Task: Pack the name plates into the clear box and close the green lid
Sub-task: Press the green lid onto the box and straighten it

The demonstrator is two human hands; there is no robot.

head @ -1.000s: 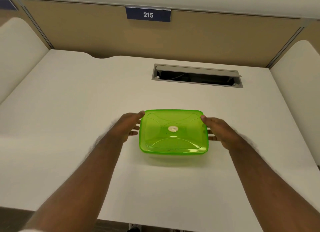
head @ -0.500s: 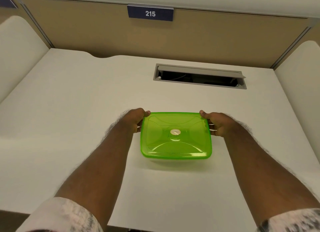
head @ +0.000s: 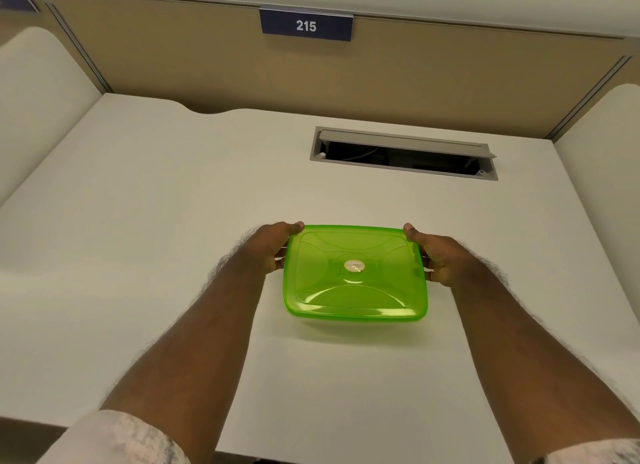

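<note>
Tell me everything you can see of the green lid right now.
The green lid is translucent plastic, a rounded rectangle with moulded curved ribs and a small pale round disc at its centre. It lies flat on top of the box, above the white desk. The left hand and right hand hold its side edges, thumbs at the far corners. The box contents cannot be seen.

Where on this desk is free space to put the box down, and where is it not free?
Bare desk lies wide to the left of the left hand, and between the green lid and the near edge. Behind the lid, the open cable hatch takes the room. Right of the right hand is a narrower bare strip.
</note>
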